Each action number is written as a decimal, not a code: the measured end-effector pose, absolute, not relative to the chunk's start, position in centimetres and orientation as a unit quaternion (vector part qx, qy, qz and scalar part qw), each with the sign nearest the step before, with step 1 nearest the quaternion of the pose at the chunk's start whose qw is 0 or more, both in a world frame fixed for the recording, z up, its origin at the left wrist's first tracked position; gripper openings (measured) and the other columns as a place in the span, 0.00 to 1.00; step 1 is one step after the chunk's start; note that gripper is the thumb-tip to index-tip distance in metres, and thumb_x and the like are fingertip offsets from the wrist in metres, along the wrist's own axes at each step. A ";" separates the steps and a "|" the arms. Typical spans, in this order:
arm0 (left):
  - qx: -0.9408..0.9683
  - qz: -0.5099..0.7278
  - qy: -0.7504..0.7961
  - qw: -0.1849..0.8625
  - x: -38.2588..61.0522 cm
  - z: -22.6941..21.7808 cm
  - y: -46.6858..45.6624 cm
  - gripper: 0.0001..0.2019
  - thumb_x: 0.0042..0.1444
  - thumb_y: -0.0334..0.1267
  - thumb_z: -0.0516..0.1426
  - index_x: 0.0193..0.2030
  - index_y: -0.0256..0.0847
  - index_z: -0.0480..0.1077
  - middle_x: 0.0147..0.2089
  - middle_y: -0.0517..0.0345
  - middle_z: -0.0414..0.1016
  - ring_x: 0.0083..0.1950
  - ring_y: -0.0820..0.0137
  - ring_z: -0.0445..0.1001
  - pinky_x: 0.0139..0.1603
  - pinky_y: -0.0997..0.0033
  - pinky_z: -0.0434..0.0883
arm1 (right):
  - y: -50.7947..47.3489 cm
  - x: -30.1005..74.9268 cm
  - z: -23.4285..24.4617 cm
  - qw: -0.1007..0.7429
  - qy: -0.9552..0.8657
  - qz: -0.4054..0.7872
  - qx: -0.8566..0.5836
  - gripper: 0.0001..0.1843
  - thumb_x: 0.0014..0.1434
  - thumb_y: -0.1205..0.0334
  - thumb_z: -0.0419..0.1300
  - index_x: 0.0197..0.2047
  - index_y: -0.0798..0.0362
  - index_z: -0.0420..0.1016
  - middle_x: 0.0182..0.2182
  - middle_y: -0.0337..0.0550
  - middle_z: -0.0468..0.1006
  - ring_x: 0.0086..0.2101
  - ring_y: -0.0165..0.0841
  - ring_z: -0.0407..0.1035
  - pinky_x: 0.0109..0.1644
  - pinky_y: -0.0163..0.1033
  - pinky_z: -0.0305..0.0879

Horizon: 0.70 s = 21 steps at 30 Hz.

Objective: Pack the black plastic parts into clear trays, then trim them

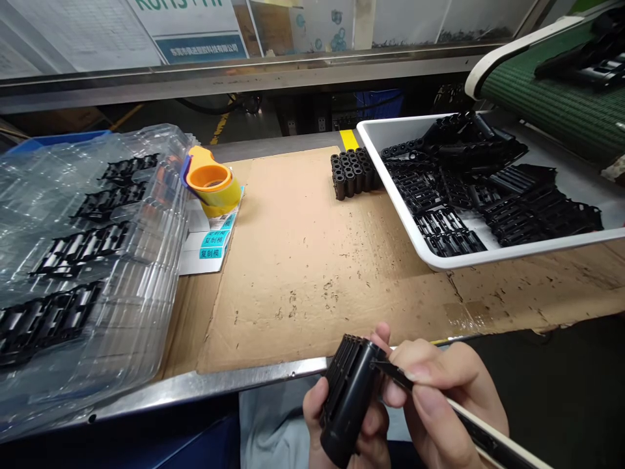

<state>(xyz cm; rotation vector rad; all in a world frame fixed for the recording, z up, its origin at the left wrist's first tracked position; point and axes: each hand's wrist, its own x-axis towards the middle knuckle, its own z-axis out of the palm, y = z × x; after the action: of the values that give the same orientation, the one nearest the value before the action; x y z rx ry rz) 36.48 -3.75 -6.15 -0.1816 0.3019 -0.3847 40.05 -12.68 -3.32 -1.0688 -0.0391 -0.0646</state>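
1. While the left hand clasps a black ribbed part just below the tabletop edge, the right hand pinches a thin blade against its upper rim
2. White tray, right: heaped with similar parts, apparently not yet handled
3. Clear blister trays, left: four rows filled; a small cluster stands on the cardboard; the larger share seemingly remains

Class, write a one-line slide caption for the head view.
Left hand grips a black plastic part while right hand holds a thin tool against it.
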 end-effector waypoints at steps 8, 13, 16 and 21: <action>-0.061 -0.197 0.146 0.967 36.3 -6.6 -3.5 0.32 0.59 0.49 0.67 0.68 0.44 0.67 0.35 0.60 0.80 0.34 0.83 0.79 0.36 0.93 0.74 | -13.7 40.4 -3.6 0.864 -0.040 0.014 -0.502 0.03 0.68 0.58 0.61 0.41 0.40 0.77 0.28 0.30 0.77 0.28 0.30 0.73 0.71 0.56 0.60; -0.010 -0.212 0.127 0.969 36.4 -7.1 -3.2 0.23 0.58 0.53 0.65 0.54 0.40 0.79 0.31 0.61 0.78 0.30 0.85 0.76 0.35 0.94 0.72 | -15.2 41.7 -4.3 0.873 -0.118 0.059 -0.469 0.06 0.70 0.62 0.60 0.45 0.42 0.78 0.30 0.33 0.79 0.34 0.26 0.75 0.65 0.44 0.70; -0.007 -0.202 0.114 0.973 36.5 -7.1 -3.3 0.20 0.59 0.50 0.65 0.53 0.40 0.80 0.37 0.59 0.83 0.30 0.84 0.77 0.36 0.93 0.73 | -15.2 42.3 -4.2 0.878 -0.116 0.048 -0.461 0.05 0.70 0.61 0.60 0.45 0.43 0.78 0.31 0.33 0.80 0.35 0.26 0.75 0.62 0.43 0.73; 0.050 -0.085 0.099 0.990 36.8 -6.2 -3.3 0.20 0.61 0.46 0.64 0.59 0.48 0.76 0.58 0.56 0.82 0.53 0.70 0.81 0.53 0.75 0.77 | -15.2 43.4 -3.5 0.858 -0.070 -0.077 -0.503 0.17 0.72 0.44 0.54 0.45 0.41 0.81 0.22 0.29 0.78 0.24 0.25 0.73 0.51 0.39 0.78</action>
<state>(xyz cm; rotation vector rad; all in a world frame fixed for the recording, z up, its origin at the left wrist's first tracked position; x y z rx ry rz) 36.83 -3.30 -6.21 0.1012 0.1985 -0.1701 43.36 -15.22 -3.54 -1.0558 -0.1466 -0.1616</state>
